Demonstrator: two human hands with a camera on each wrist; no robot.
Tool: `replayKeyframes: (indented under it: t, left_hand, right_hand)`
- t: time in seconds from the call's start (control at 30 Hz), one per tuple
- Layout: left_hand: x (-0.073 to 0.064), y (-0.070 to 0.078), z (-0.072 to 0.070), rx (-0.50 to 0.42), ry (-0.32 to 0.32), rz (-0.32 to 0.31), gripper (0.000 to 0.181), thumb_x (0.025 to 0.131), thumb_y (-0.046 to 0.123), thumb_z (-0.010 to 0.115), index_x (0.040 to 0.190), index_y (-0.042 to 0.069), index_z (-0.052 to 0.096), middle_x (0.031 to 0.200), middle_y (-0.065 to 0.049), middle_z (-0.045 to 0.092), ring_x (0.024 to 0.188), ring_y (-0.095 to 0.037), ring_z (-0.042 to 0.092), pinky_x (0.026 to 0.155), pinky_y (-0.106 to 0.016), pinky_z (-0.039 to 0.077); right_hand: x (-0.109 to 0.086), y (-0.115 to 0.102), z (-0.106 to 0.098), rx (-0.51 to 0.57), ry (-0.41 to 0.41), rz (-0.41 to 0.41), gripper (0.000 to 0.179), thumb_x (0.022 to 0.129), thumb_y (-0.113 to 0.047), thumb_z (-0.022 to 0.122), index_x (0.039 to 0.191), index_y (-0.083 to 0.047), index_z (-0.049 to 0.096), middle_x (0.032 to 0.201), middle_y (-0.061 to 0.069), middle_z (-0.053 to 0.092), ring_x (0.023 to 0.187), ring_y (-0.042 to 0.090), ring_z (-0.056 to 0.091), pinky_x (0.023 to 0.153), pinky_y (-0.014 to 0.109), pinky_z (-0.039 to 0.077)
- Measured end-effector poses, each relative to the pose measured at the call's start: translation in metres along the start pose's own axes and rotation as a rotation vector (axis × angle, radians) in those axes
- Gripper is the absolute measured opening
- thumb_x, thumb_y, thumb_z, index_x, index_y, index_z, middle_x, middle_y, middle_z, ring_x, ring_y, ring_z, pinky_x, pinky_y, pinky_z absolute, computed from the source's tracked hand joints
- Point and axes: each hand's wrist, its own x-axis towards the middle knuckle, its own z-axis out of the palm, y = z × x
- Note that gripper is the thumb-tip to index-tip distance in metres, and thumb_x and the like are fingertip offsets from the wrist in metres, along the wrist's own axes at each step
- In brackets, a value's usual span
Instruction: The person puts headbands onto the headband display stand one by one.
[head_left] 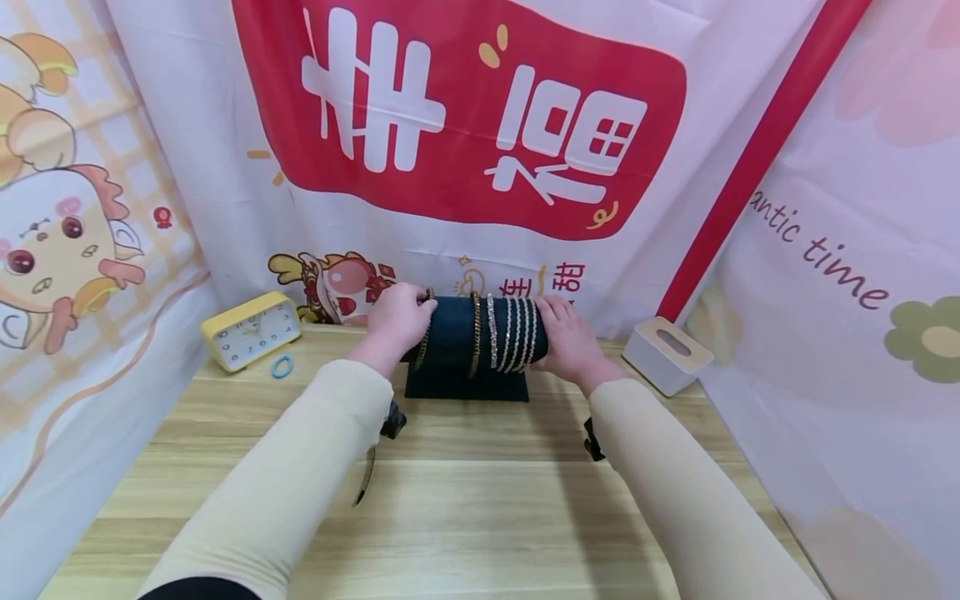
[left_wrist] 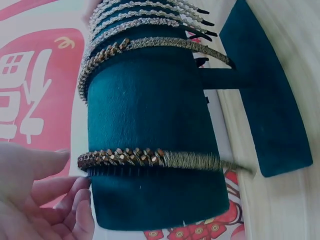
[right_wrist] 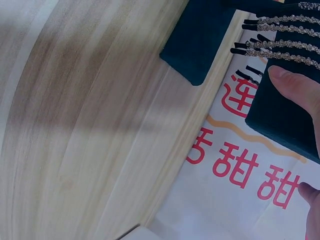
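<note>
A dark teal headband stand, a padded roll on a flat base, stands at the table's back. Around its left end sits a bronze-beaded headband. My left hand is right at this headband, fingertips at its edge and thumb a little apart from the fingers. A gold chain-like headband circles the middle. Several silver sparkly headbands sit side by side toward the right. My right hand grips the stand's right end, thumb on the velvety surface beside the silver bands.
A yellow alarm clock and a small blue ring are at the back left. At the back right is a white tissue box. A slim curved strip shows beside my left forearm. Printed cloth hangs close behind the stand.
</note>
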Motion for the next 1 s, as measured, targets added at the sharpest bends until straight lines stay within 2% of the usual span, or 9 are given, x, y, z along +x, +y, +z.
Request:
replayKeyframes:
  t: [0.1,0.17,0.2,0.37,0.47,0.57,0.73,1.0]
  left_hand:
    - [-0.002,-0.009,-0.006,0.025,-0.004,0.061,0.034,0.102,0.022,0.055,0.131,0.009,0.065,0.13,-0.013,0.059,0.122,-0.033,0.051,0.105,-0.058,0.03]
    - [-0.003,-0.018,-0.012,0.033,-0.044,0.108,0.037,0.102,0.02,0.055,0.137,0.01,0.06,0.137,-0.014,0.054,0.129,-0.034,0.044,0.108,-0.062,0.019]
    - [-0.003,-0.022,-0.016,0.049,-0.076,0.139,0.04,0.102,0.021,0.056,0.141,0.011,0.056,0.142,-0.013,0.051,0.134,-0.034,0.039,0.11,-0.06,0.018]
    - [-0.002,-0.041,-0.024,0.075,-0.301,0.239,0.072,0.096,0.03,0.067,0.157,0.018,0.03,0.161,-0.009,0.026,0.148,-0.034,0.01,0.11,-0.068,-0.001]
    - [-0.002,-0.044,-0.024,0.078,-0.362,0.269,0.085,0.092,0.034,0.071,0.16,0.024,0.02,0.163,-0.006,0.02,0.149,-0.035,0.004,0.109,-0.068,-0.005]
    - [-0.001,-0.044,-0.02,0.083,-0.381,0.281,0.088,0.091,0.035,0.072,0.16,0.027,0.017,0.163,-0.004,0.021,0.149,-0.033,0.002,0.11,-0.066,-0.008]
    - [0.003,-0.04,-0.011,0.105,-0.371,0.289,0.086,0.091,0.037,0.072,0.159,0.027,0.021,0.161,-0.003,0.025,0.15,-0.03,0.002,0.112,-0.063,-0.009]
    - [0.007,-0.02,0.006,0.144,-0.308,0.31,0.085,0.087,0.04,0.075,0.157,0.026,0.029,0.159,0.0,0.031,0.149,-0.032,0.006,0.112,-0.063,-0.007]
  right_hand:
    - [0.0,-0.002,0.0,0.001,-0.008,0.005,0.118,0.064,-0.035,0.094,0.154,-0.008,0.023,0.152,0.014,0.027,0.14,0.032,0.023,0.109,0.054,0.032]
    - [0.0,-0.002,-0.001,-0.001,-0.011,0.008,0.118,0.064,-0.035,0.094,0.154,-0.008,0.022,0.152,0.014,0.027,0.14,0.033,0.023,0.11,0.054,0.031]
    - [-0.001,-0.002,-0.001,0.001,-0.012,0.009,0.118,0.064,-0.035,0.094,0.154,-0.007,0.022,0.152,0.014,0.027,0.14,0.033,0.023,0.11,0.054,0.031]
    - [-0.002,-0.001,-0.001,0.012,-0.007,0.013,0.119,0.063,-0.032,0.095,0.154,-0.007,0.023,0.153,0.015,0.026,0.141,0.033,0.023,0.111,0.053,0.029]
    - [-0.001,-0.001,0.0,0.006,0.0,0.013,0.119,0.063,-0.034,0.095,0.154,-0.007,0.023,0.153,0.014,0.027,0.141,0.033,0.023,0.111,0.052,0.03]
    - [-0.001,-0.001,0.001,0.001,-0.001,0.01,0.12,0.063,-0.035,0.095,0.154,-0.008,0.023,0.153,0.014,0.027,0.141,0.033,0.023,0.111,0.052,0.03]
    - [-0.001,-0.001,0.001,0.012,-0.005,0.01,0.121,0.062,-0.034,0.095,0.155,-0.008,0.022,0.153,0.014,0.026,0.141,0.033,0.023,0.111,0.053,0.03]
    - [0.0,0.0,0.001,-0.006,-0.004,0.005,0.121,0.062,-0.036,0.095,0.155,-0.008,0.022,0.153,0.014,0.026,0.141,0.033,0.023,0.11,0.052,0.031]
